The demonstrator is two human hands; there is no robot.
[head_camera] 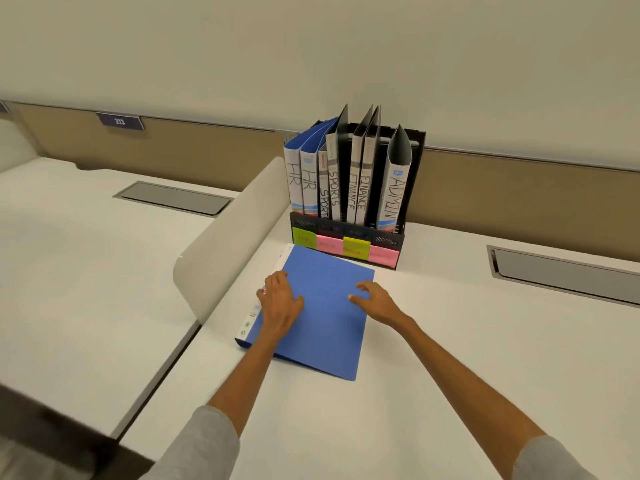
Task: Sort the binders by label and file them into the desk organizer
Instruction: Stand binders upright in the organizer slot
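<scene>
A white tabletop [433, 341] runs to a tan partition and pale wall. A blue binder [322, 313] lies flat before the black desk organizer [398, 237]; both hands, left [280, 299] and right [374, 299], rest spread on its cover, gripping nothing.

sticky notes [344, 247]: writing too small and blurred to read
binder [322, 313] spine label: mostly covered by left hand [280, 303], text not legible
organizer [398, 237] back: hidden behind the filed binders
right cable tray [568, 271]: cut off by the picture's right edge
elbows: out of frame at the bottom edge
</scene>
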